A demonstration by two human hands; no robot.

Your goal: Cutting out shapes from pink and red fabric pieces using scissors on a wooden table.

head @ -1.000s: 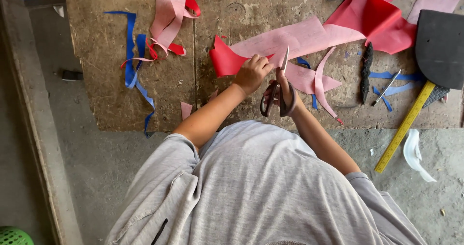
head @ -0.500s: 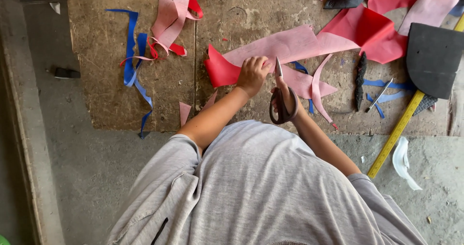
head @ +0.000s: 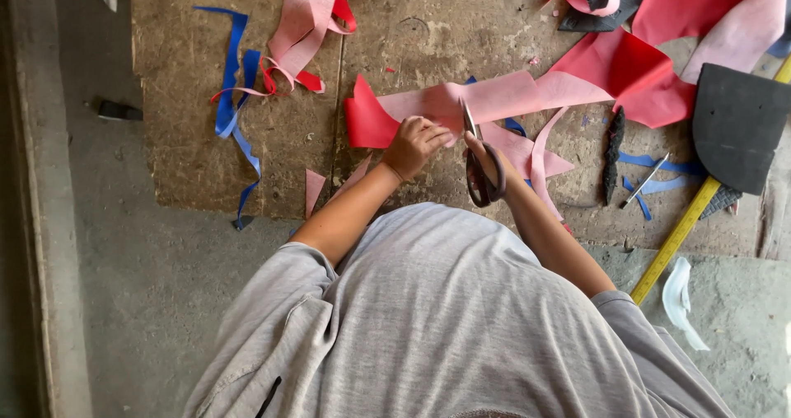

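Note:
A long strip of red material with a pale pink underside (head: 503,96) lies across a worn wooden board (head: 189,113). My left hand (head: 416,144) presses on the strip near its red left end. My right hand (head: 486,158) grips the dark handles of a pair of scissors (head: 478,158), whose blades point away from me into the strip, just right of the left hand's fingers. My grey-shirted torso fills the lower part of the head view.
Cut red, pink and blue offcuts (head: 272,55) lie at the board's left. At the right sit a dark shoe sole (head: 737,125), a yellow measuring stick (head: 684,228), a black ridged piece (head: 612,154), blue scraps (head: 651,179) and more red sheet (head: 692,6). Bare concrete floor (head: 140,286) surrounds the board.
The scissors have swung upright and their blades now sit in the pink strip. My left hand stays on the strip. The view has shifted slightly.

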